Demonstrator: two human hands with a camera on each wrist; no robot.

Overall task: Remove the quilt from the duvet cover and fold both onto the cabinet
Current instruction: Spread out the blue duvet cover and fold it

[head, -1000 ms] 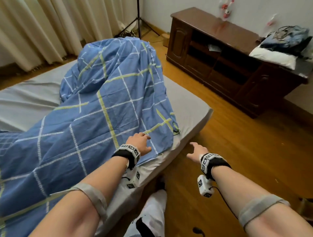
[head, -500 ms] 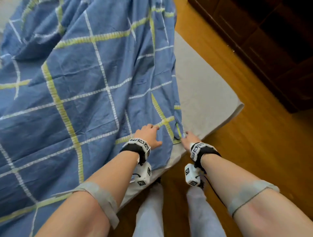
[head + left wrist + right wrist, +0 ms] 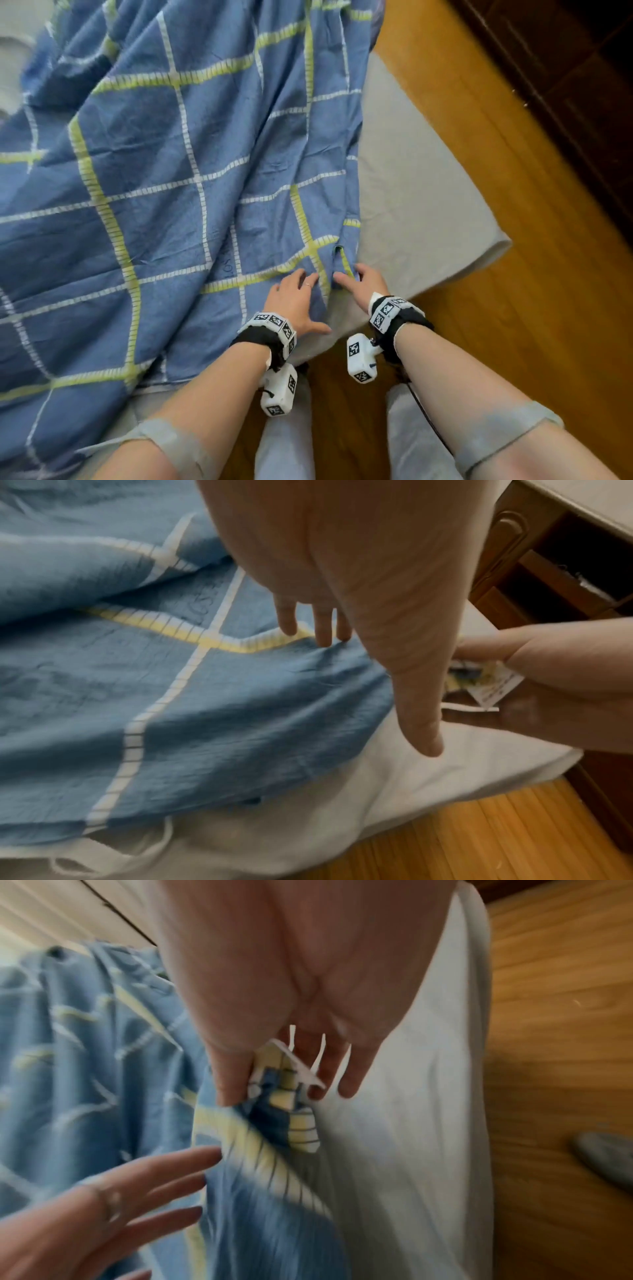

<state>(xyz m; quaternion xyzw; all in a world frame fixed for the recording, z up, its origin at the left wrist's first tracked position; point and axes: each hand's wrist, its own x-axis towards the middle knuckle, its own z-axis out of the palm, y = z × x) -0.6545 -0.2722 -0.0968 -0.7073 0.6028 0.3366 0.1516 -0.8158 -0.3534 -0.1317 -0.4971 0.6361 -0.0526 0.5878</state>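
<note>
the blue checked duvet cover [image 3: 191,178] lies spread on the bed [image 3: 411,205]. the left hand [image 3: 294,301] rests flat on it, fingers straight; the right hand [image 3: 359,284] pinches its corner edge.

**Blue check, grey sheet, amber floor**

My duvet cover [image 3: 178,192] is blue, crossed by a grid of white and yellow-green stripes. The mattress sheet [image 3: 407,205] is pale grey, the floor [image 3: 513,308] amber wood, the cabinet [image 3: 565,85] dark brown.
</note>
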